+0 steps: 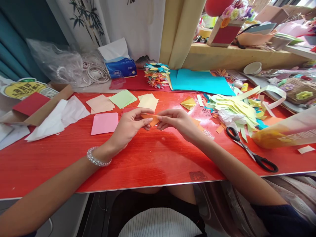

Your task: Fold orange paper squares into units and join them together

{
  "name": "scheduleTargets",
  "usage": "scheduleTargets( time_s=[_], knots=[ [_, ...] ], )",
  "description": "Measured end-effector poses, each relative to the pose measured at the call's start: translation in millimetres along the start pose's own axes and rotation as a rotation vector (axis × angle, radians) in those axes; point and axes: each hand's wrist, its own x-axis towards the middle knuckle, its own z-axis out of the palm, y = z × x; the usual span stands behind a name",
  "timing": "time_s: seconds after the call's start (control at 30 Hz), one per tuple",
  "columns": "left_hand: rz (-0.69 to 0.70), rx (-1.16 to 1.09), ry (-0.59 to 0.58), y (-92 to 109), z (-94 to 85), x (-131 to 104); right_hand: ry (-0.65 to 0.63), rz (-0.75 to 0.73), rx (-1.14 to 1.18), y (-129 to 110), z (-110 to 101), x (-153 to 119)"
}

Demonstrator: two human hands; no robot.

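Between my two hands, above the red table (pixel 148 158), is a small folded orange paper (pixel 154 120), its point facing down. My left hand (pixel 130 123) pinches its left end between thumb and fingers. Its right end is gripped by the fingertips of my right hand (pixel 179 122). Beyond the left hand lie pink paper squares (pixel 104 123), peach squares (pixel 100 103), green squares (pixel 122 98) and pale yellow squares (pixel 148 101). Past the right hand sits a folded yellow-orange piece (pixel 188 103). Some orange paper is partly hidden under the right forearm.
Scissors (pixel 251 153) lie half open at right, near a pile of yellow-green paper strips (pixel 234 108) and a plastic bag (pixel 286 130). At the back are a multicoloured folded-paper stack (pixel 157 75), blue sheets (pixel 202 82) and a tissue pack (pixel 120 67). A cardboard box (pixel 61 95) stands left.
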Motion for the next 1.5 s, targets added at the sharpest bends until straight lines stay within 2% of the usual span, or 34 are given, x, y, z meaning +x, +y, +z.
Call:
scheduleTargets(
  time_s=[0.17,0.33,0.47,0.57,0.67,0.87,1.0,1.1,1.23,1.37,1.5],
  knots=[
    [-0.082,-0.057,0.005,0,1.4,2,0.041,-0.025,-0.015,1,2,0],
    [-0.198,-0.043,-0.044,0,9.7,-1,0.098,-0.071,0.050,6,7,-1],
    [-0.147,0.123,-0.001,-2,11.4,-5,0.023,0.032,-0.002,6,11,-3],
    [-0.086,0.330,0.043,-3,8.7,-7,-0.088,0.114,-0.065,3,15,-7],
    [-0.007,0.444,0.008,-2,7.6,-8,-0.135,0.131,-0.057,3,20,-10],
    [0.005,0.278,-0.004,-5,9.0,-7,-0.171,0.140,-0.023,12,28,-12],
    [0.038,0.310,-0.016,-6,9.6,-8,-0.188,0.131,-0.003,17,31,-13],
    [0.065,0.383,-0.014,-5,10.5,-10,-0.245,0.148,-0.019,20,31,-14],
    [0.043,0.392,-0.073,-1,10.7,-12,-0.305,0.174,-0.019,21,32,-15],
    [0.018,0.336,-0.074,3,10.9,-12,-0.360,0.164,-0.012,20,36,-18],
    [-0.019,0.263,-0.089,3,10.4,-10,-0.359,0.181,-0.037,18,34,-18]
  ],
)
